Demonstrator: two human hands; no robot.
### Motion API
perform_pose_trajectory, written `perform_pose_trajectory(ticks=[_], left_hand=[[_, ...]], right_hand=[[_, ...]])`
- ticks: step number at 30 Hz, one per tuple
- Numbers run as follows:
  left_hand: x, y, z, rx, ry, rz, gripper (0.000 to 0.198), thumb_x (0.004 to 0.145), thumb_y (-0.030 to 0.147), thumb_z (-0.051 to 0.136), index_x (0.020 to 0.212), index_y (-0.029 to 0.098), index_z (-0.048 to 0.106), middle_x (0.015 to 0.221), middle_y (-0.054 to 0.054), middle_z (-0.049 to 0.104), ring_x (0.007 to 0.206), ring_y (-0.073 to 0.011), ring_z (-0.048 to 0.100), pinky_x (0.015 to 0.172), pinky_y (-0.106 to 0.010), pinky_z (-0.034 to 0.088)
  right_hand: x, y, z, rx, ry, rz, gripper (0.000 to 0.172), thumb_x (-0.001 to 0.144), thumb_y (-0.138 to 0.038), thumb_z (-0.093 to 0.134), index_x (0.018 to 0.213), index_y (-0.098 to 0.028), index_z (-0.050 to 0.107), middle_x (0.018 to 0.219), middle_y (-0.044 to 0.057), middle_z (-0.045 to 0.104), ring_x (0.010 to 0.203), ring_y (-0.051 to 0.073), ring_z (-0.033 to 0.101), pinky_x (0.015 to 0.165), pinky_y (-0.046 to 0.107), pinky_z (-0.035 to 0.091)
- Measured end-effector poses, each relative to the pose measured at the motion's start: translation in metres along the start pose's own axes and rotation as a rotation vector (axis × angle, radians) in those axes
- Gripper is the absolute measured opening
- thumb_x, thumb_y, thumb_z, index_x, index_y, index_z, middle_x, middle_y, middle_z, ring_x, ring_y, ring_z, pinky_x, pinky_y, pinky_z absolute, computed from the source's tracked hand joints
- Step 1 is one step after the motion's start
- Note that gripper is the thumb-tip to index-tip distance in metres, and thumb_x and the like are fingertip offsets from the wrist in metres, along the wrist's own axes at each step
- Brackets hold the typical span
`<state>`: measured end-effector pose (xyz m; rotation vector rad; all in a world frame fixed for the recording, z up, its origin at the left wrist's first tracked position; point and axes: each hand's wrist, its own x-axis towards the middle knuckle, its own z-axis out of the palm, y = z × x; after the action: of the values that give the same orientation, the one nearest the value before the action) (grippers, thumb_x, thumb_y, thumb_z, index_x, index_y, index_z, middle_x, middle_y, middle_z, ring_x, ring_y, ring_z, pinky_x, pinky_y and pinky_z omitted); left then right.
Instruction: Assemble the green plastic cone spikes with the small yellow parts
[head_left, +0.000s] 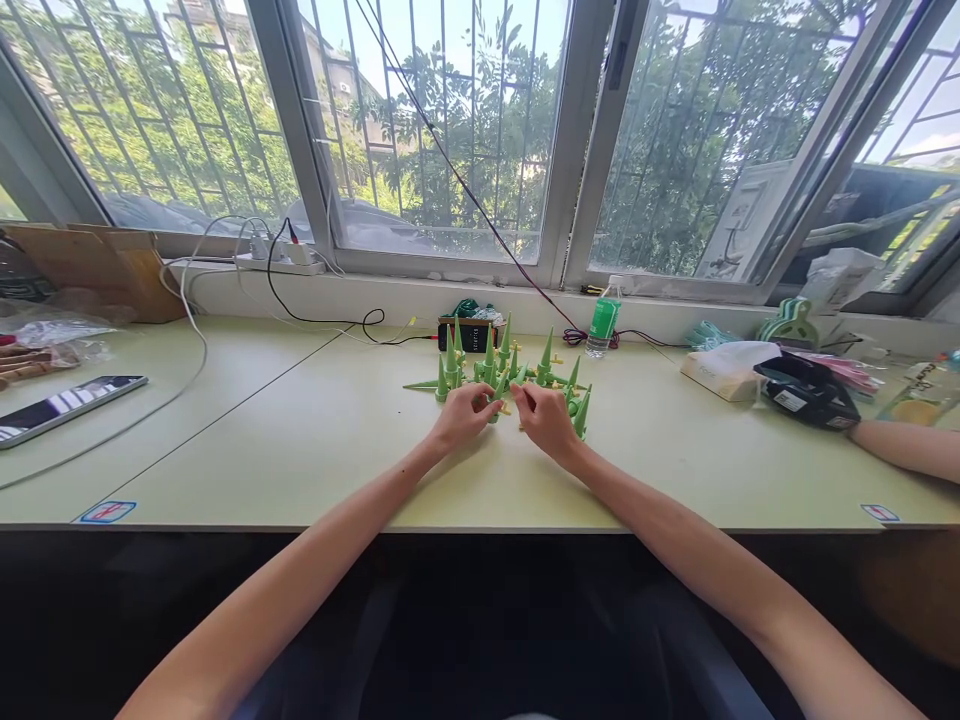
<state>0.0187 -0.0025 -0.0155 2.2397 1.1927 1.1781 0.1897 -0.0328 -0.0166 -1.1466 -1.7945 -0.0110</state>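
Several green pointed cone-shaped plastic pieces (pixel 544 362) stand in a cluster on the pale table, with small yellow bits among them. Most are upright, and one lies on its side at the left. At the near edge of the cluster, my left hand (pixel 463 412) has thumb and fingers closed around a green cone-shaped piece (pixel 499 388) with a yellow bit on its side. My right hand (pixel 547 418) is just to the right, its fingertips pinched together close to that piece. Whatever sits between those fingertips is too small or hidden to make out.
Behind the cluster are a black box (pixel 469 336) and a green-labelled bottle (pixel 604 322). A phone (pixel 67 410) and a white cable (pixel 199 350) lie left. At right are a tissue pack (pixel 724 370), a black strapped device (pixel 806 388) and another person's forearm (pixel 911 447).
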Motion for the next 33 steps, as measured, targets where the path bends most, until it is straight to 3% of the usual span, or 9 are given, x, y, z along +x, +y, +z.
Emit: perform_pose_trajectory(ticks=[5, 11, 14, 20, 26, 33], left_hand=[[-0.004, 0.005, 0.001, 0.095, -0.083, 0.005, 0.014, 0.081, 0.03, 0.058, 0.076, 0.017, 0.056, 0.061, 0.002, 0.053, 0.057, -0.0116, 0.045, 0.058, -0.024, 0.034], [-0.003, 0.005, 0.002, 0.138, -0.082, 0.001, 0.018, 0.081, 0.028, 0.057, 0.068, 0.018, 0.05, 0.062, 0.0, 0.054, 0.057, -0.0126, 0.045, 0.057, -0.025, 0.031], [-0.003, 0.003, 0.003, 0.155, -0.08, 0.001, 0.016, 0.081, 0.028, 0.058, 0.07, 0.018, 0.053, 0.062, 0.0, 0.056, 0.057, -0.013, 0.046, 0.058, -0.026, 0.032], [-0.003, 0.003, 0.002, 0.118, -0.062, 0.0, 0.016, 0.086, 0.029, 0.054, 0.083, 0.016, 0.062, 0.065, -0.001, 0.061, 0.057, -0.0133, 0.048, 0.06, -0.026, 0.033], [-0.003, 0.003, 0.001, 0.087, -0.039, 0.018, 0.033, 0.093, 0.04, 0.044, 0.077, 0.017, 0.059, 0.059, 0.0, 0.054, 0.055, -0.0131, 0.044, 0.057, -0.025, 0.029], [-0.004, -0.001, 0.003, 0.167, -0.075, 0.033, 0.032, 0.092, 0.039, 0.047, 0.07, 0.018, 0.052, 0.06, 0.0, 0.053, 0.055, -0.0131, 0.042, 0.057, -0.026, 0.028]], right_hand=[[0.007, 0.001, -0.011, 0.02, 0.019, -0.039, 0.042, 0.1, -0.039, 0.034, 0.064, -0.02, 0.043, 0.054, -0.001, 0.046, 0.049, 0.011, 0.036, 0.055, 0.026, 0.029], [0.014, 0.012, -0.015, -0.032, -0.026, -0.073, 0.025, 0.094, -0.025, 0.041, 0.074, -0.017, 0.055, 0.064, 0.002, 0.054, 0.058, 0.014, 0.045, 0.061, 0.025, 0.034], [0.014, 0.018, -0.013, -0.061, -0.112, -0.084, 0.018, 0.089, -0.016, 0.045, 0.077, -0.016, 0.059, 0.07, 0.005, 0.06, 0.063, 0.015, 0.05, 0.063, 0.025, 0.036], [0.009, 0.021, -0.008, -0.091, -0.423, -0.17, 0.016, 0.08, -0.007, 0.049, 0.071, -0.016, 0.059, 0.063, 0.003, 0.059, 0.059, 0.013, 0.051, 0.058, 0.024, 0.034], [0.006, 0.018, -0.008, -0.219, -0.486, -0.134, 0.012, 0.079, -0.008, 0.052, 0.076, -0.016, 0.06, 0.065, 0.005, 0.061, 0.059, 0.015, 0.051, 0.058, 0.025, 0.033], [0.004, 0.017, -0.005, -0.34, -0.559, -0.049, 0.007, 0.082, -0.017, 0.055, 0.08, -0.015, 0.061, 0.071, 0.008, 0.063, 0.069, 0.018, 0.056, 0.061, 0.026, 0.035]])
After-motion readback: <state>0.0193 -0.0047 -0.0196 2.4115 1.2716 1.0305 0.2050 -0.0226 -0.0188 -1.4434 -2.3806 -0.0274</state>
